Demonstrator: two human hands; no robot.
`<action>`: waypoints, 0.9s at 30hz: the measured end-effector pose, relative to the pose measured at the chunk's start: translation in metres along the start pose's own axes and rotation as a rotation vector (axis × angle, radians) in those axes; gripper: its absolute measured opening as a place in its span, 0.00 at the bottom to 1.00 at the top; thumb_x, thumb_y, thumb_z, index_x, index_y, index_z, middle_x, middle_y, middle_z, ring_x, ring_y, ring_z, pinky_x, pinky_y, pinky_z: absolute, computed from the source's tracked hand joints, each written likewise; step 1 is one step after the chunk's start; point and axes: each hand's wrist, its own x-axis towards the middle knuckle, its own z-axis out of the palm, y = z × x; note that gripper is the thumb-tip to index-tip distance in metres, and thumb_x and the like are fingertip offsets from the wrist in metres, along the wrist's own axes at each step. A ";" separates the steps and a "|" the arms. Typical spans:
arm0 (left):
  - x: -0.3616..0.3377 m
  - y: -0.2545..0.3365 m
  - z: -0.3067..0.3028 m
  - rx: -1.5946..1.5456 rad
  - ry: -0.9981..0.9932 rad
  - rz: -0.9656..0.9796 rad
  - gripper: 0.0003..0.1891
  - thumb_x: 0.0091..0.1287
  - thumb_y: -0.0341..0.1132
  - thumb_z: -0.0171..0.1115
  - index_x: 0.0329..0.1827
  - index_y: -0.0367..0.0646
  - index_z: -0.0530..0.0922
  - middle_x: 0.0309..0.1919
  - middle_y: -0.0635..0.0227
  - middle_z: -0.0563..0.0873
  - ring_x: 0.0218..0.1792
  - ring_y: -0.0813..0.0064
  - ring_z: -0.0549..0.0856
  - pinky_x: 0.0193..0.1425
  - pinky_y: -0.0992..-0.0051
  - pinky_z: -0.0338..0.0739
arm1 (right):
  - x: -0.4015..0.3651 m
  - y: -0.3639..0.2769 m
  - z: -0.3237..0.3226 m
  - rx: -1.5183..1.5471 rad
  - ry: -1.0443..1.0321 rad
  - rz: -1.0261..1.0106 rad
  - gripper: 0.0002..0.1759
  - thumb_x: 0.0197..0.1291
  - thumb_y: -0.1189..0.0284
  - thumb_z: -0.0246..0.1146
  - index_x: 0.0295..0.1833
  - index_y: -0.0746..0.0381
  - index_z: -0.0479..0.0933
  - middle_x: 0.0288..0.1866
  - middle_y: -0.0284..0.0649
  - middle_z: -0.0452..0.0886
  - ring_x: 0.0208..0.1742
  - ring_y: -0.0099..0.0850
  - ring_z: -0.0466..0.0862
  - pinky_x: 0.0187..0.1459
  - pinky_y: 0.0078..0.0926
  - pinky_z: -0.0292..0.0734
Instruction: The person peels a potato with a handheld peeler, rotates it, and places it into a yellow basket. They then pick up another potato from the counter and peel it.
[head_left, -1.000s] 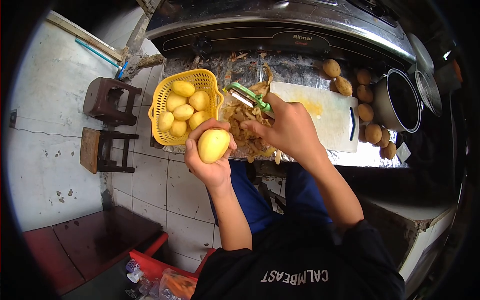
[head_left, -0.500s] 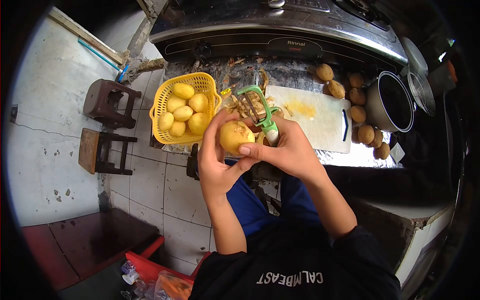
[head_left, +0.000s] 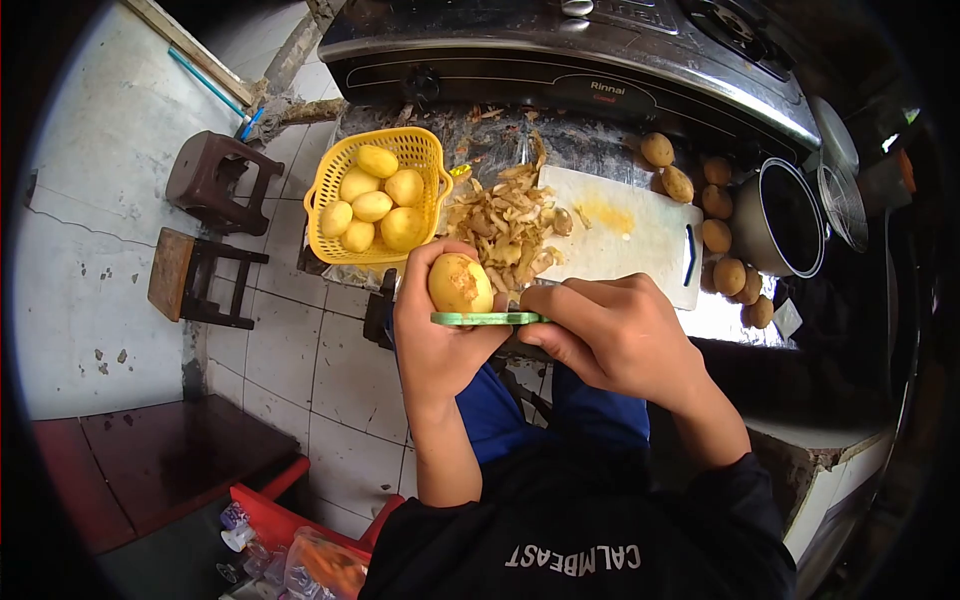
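Observation:
My left hand (head_left: 435, 335) is wrapped round a mostly peeled potato (head_left: 461, 284) that has a brown patch on top. The fingers of my right hand (head_left: 615, 330) are closed on a green peeler (head_left: 485, 319), whose frame lies level across the near side of the potato. Behind my hands a heap of peelings (head_left: 510, 225) rests beside a white cutting board (head_left: 625, 235). Several peeled potatoes (head_left: 372, 206) sit in a yellow basket (head_left: 322, 225) at the left. The peeler's blade is hidden.
Several unpeeled potatoes (head_left: 716, 236) stand right of the board, near a metal pot (head_left: 745, 222). A stove (head_left: 520, 75) runs along the back. Two stools (head_left: 172, 275) are on the tiled floor at the left, and a red chair (head_left: 290, 525) is at the lower left.
The peeler has swung down from upright to level against the potato. My right hand has turned and moved right and slightly down. The peelings are now more exposed.

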 end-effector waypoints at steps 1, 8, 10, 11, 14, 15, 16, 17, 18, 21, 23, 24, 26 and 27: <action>-0.001 0.005 0.001 0.018 -0.019 0.014 0.28 0.43 0.22 0.74 0.50 0.39 0.73 0.39 0.69 0.81 0.39 0.79 0.81 0.47 0.77 0.77 | -0.001 -0.001 0.002 -0.064 0.005 -0.007 0.11 0.65 0.59 0.64 0.42 0.55 0.78 0.20 0.33 0.75 0.19 0.36 0.80 0.19 0.33 0.71; -0.003 0.011 0.003 0.233 -0.049 0.131 0.28 0.41 0.23 0.75 0.48 0.39 0.75 0.34 0.66 0.82 0.35 0.75 0.83 0.44 0.74 0.78 | 0.004 0.001 0.007 -0.076 0.016 0.023 0.11 0.65 0.60 0.64 0.39 0.55 0.76 0.20 0.34 0.76 0.18 0.38 0.79 0.19 0.34 0.70; -0.003 0.010 0.000 0.249 -0.053 0.143 0.27 0.41 0.23 0.75 0.47 0.40 0.75 0.34 0.66 0.82 0.35 0.74 0.83 0.43 0.73 0.79 | 0.008 -0.001 0.006 -0.040 0.008 0.028 0.11 0.65 0.61 0.64 0.37 0.56 0.74 0.20 0.34 0.76 0.18 0.39 0.79 0.19 0.35 0.70; -0.004 0.010 -0.002 0.266 -0.052 0.155 0.27 0.41 0.23 0.74 0.47 0.40 0.76 0.34 0.65 0.83 0.35 0.73 0.83 0.43 0.73 0.79 | 0.009 -0.001 0.006 -0.039 0.008 0.033 0.11 0.65 0.61 0.64 0.37 0.56 0.74 0.20 0.34 0.76 0.18 0.39 0.79 0.19 0.35 0.70; -0.004 0.010 -0.008 0.247 -0.072 0.123 0.27 0.40 0.24 0.74 0.47 0.39 0.76 0.34 0.64 0.83 0.35 0.71 0.84 0.43 0.72 0.79 | 0.012 -0.001 0.007 -0.015 0.005 0.013 0.11 0.65 0.61 0.64 0.37 0.56 0.74 0.20 0.35 0.76 0.18 0.39 0.79 0.19 0.35 0.70; -0.006 0.011 -0.008 0.248 -0.075 0.117 0.27 0.40 0.24 0.74 0.47 0.39 0.76 0.34 0.64 0.83 0.35 0.71 0.84 0.43 0.72 0.79 | 0.014 -0.001 0.006 -0.054 0.027 0.019 0.11 0.65 0.61 0.63 0.37 0.56 0.74 0.20 0.35 0.77 0.18 0.39 0.79 0.19 0.35 0.70; -0.007 0.014 -0.007 0.306 -0.131 0.189 0.27 0.40 0.24 0.73 0.48 0.38 0.76 0.34 0.64 0.83 0.34 0.71 0.84 0.44 0.72 0.79 | 0.017 0.002 0.006 -0.095 0.051 0.023 0.11 0.65 0.61 0.63 0.37 0.56 0.74 0.20 0.35 0.77 0.18 0.40 0.79 0.19 0.35 0.71; -0.008 0.015 -0.005 0.361 -0.191 0.260 0.28 0.39 0.25 0.73 0.48 0.37 0.76 0.35 0.63 0.83 0.34 0.70 0.84 0.44 0.72 0.79 | 0.020 0.010 0.010 0.011 0.098 0.018 0.11 0.66 0.61 0.63 0.38 0.56 0.74 0.20 0.36 0.77 0.18 0.41 0.79 0.20 0.37 0.70; -0.008 0.012 -0.004 0.360 -0.199 0.256 0.28 0.39 0.25 0.73 0.48 0.37 0.76 0.35 0.63 0.83 0.34 0.70 0.84 0.44 0.72 0.79 | 0.018 0.011 0.009 0.012 0.099 0.026 0.11 0.66 0.61 0.63 0.38 0.56 0.74 0.20 0.36 0.77 0.18 0.41 0.79 0.20 0.37 0.70; 0.001 0.006 -0.002 0.228 -0.095 0.142 0.26 0.41 0.25 0.72 0.48 0.37 0.76 0.36 0.62 0.84 0.36 0.70 0.84 0.45 0.72 0.79 | 0.018 0.014 0.012 0.077 0.109 0.071 0.11 0.66 0.63 0.63 0.37 0.58 0.74 0.18 0.40 0.76 0.19 0.44 0.79 0.21 0.39 0.71; 0.011 -0.001 0.003 0.244 -0.118 0.124 0.26 0.42 0.25 0.71 0.48 0.37 0.76 0.36 0.62 0.83 0.37 0.70 0.84 0.46 0.72 0.79 | 0.023 0.028 0.023 0.156 0.135 0.135 0.11 0.66 0.63 0.64 0.38 0.59 0.74 0.18 0.42 0.77 0.19 0.45 0.79 0.22 0.39 0.72; 0.016 -0.007 0.005 0.268 -0.141 0.102 0.25 0.43 0.24 0.71 0.48 0.37 0.75 0.37 0.62 0.83 0.38 0.71 0.84 0.46 0.72 0.79 | 0.026 0.036 0.028 0.244 0.163 0.200 0.11 0.65 0.64 0.64 0.38 0.59 0.75 0.18 0.43 0.77 0.19 0.46 0.79 0.23 0.40 0.73; 0.023 -0.018 0.008 0.248 -0.130 0.123 0.24 0.45 0.23 0.69 0.49 0.38 0.75 0.37 0.63 0.83 0.38 0.73 0.83 0.47 0.73 0.79 | 0.031 0.044 0.034 0.227 0.155 0.277 0.12 0.63 0.64 0.66 0.38 0.60 0.75 0.19 0.45 0.78 0.21 0.48 0.80 0.24 0.41 0.74; 0.026 -0.024 0.007 0.268 -0.094 0.084 0.24 0.46 0.23 0.69 0.49 0.38 0.75 0.38 0.64 0.83 0.38 0.74 0.83 0.47 0.73 0.79 | 0.034 0.050 0.036 0.207 0.143 0.360 0.13 0.61 0.64 0.68 0.38 0.61 0.75 0.19 0.46 0.78 0.22 0.49 0.80 0.26 0.42 0.75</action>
